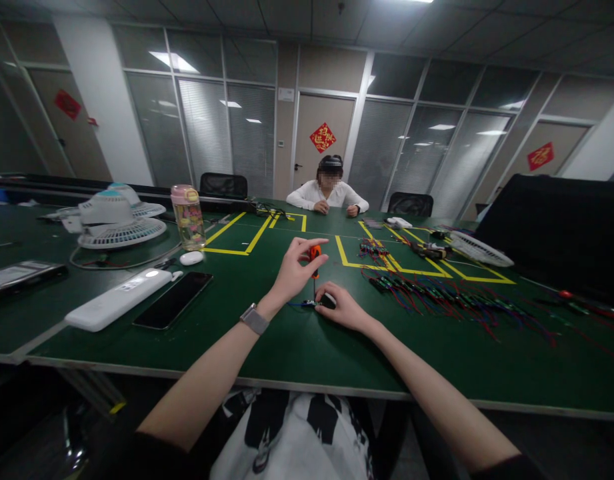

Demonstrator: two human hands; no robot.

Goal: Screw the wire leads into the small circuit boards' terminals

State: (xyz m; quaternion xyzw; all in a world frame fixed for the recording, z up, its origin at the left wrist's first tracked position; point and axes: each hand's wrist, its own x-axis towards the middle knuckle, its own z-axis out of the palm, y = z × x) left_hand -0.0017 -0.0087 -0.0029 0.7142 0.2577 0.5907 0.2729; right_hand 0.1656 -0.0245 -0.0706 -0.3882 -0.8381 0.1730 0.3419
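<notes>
An upright screwdriver with an orange and black handle stands at the table's middle, its thin shaft pointing down. My left hand is around the handle, index finger and thumb stretched out past it; its other fingers are partly hidden. The shaft's lower end meets a small dark and silver part with a blue wire, lying on the green tabletop. My right hand rests on the table with thumb and fingers closed on that part's right edge. Details of the part are too small to make out.
Several small boards with red and blue wires lie to the right. A phone, a long white device, a bottle and a white fan are at left. Opposite sits a person. Yellow tape marks the table.
</notes>
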